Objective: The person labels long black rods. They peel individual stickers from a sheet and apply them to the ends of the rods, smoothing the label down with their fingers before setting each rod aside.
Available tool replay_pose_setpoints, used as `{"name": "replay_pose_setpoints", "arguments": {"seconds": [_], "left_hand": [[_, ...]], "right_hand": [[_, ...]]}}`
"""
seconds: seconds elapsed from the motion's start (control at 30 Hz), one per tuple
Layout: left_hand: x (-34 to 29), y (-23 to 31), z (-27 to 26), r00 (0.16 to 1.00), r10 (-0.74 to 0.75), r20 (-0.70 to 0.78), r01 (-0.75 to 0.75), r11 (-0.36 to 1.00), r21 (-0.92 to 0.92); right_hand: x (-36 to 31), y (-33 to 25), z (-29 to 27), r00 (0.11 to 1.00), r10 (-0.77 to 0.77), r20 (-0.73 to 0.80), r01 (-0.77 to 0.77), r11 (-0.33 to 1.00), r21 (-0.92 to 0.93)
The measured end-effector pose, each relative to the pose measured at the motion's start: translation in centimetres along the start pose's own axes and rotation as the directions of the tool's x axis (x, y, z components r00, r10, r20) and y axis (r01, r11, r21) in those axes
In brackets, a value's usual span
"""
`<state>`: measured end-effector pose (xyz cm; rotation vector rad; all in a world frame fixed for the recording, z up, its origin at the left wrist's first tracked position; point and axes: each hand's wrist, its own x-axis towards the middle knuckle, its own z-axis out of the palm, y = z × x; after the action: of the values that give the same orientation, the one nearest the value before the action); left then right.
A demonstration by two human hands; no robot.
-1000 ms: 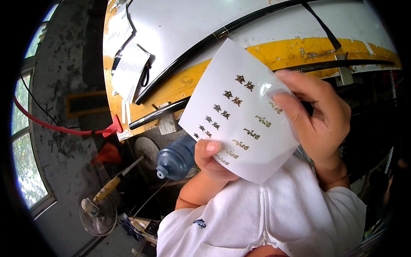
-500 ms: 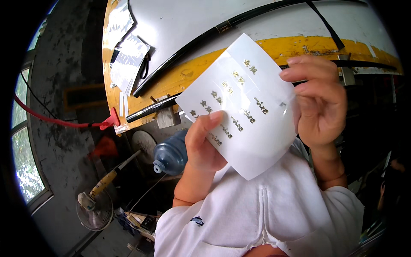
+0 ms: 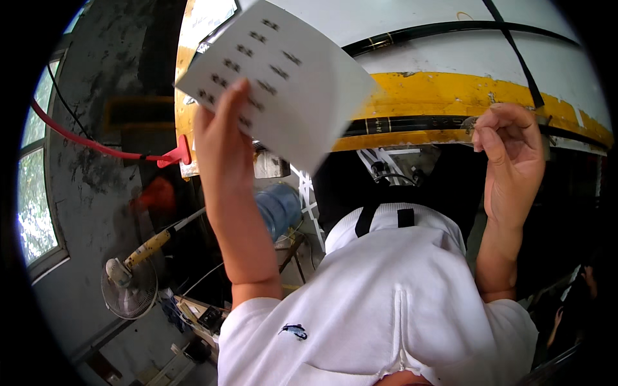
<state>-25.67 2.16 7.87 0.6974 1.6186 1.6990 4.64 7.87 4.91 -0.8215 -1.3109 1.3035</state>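
Sheet [image 3: 299, 90] nr yellow-edged tbl [image 3: 444, 90], fan [image 3: 129, 289] to L.

My station reads daylight, strong to the point of glare, entering at the far left through a framed window [image 3: 35, 212] set in a grey wall [image 3: 80, 174] marked with dark stains. I locate the main work surface, a white tabletop [image 3: 438, 59] with a worn, chipped yellow border [image 3: 444, 90] along its near edge, and a red hose [image 3: 96, 145] running from the wall side to its near left corner. Below that corner I register a fan [image 3: 129, 289] with a round cage and, under the near edge, a blue water bottle [image 3: 280, 209]; beneath the right end, the space is in deep shadow.
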Motion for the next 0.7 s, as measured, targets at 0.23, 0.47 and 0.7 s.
{"name": "replay_pose_setpoints", "arguments": {"seconds": [0.23, 0.47, 0.7], "left_hand": [[8.7, -2.5, -3.7, 0.996, 0.064, 0.065, -0.08, 0.952, 0.294], [8.4, -3.3, -3.6, 0.85, 0.514, 0.117, -0.358, 0.401, 0.843], [-5.1, -2.0, 3.2, 0.81, 0.3, 0.504, -0.483, 0.829, 0.283]], "right_hand": [[-0.2, 0.4, 0.5, 0.995, 0.091, 0.028, -0.091, 0.996, 0.002], [-0.6, 0.6, 0.6, 0.99, 0.132, 0.05, -0.135, 0.988, 0.073], [-1.1, 0.5, 2.7, 0.972, 0.183, 0.147, -0.197, 0.976, 0.092]]}}
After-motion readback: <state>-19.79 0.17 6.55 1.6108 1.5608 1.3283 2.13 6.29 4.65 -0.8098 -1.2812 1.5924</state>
